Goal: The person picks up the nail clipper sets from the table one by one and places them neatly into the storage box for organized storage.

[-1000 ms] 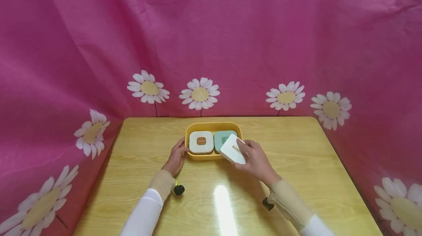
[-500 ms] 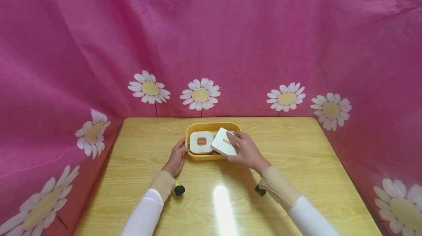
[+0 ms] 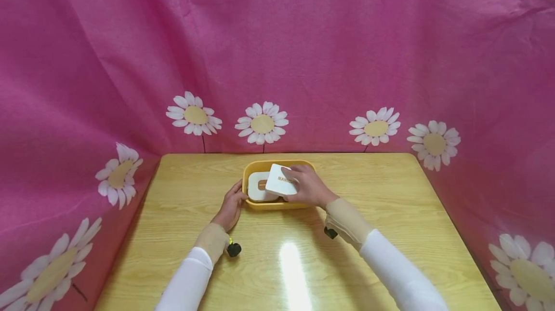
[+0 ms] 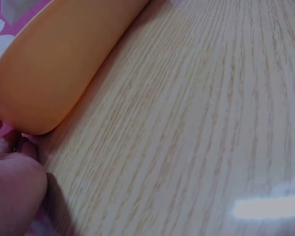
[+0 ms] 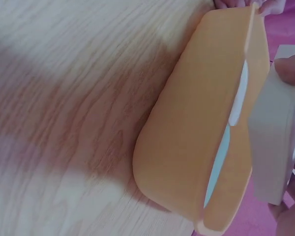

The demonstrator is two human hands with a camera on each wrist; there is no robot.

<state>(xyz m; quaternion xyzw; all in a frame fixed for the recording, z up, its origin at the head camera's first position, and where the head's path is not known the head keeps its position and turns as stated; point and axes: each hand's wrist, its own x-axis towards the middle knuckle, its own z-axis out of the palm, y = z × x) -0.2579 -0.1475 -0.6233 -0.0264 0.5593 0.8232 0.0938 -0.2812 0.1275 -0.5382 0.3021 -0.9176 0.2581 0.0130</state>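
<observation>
A yellow rectangular bin (image 3: 260, 206) stands near the table's far edge. My left hand (image 3: 229, 209) grips its left end, with fingers on both sides of the rim in the right wrist view. Above the bin, my right hand (image 3: 309, 186) holds a white square box (image 3: 275, 181) with gold lettering, tilted, thumb on its top face. Below it in the bin lies another white box (image 3: 255, 188) with a brown square label, partly covered. A pale green box (image 5: 217, 167) beside that one shows its edge over the rim in the right wrist view; the hand hides it from the head view.
The wooden table (image 3: 195, 176) carries a bright light reflection in front of the bin. A pink cloth (image 3: 312, 60) printed with daisies hangs behind it and along both sides.
My right hand has carried the white box leftward and slightly away from me, from over the green box to partly over the labelled white box. My left hand has stayed on the bin.
</observation>
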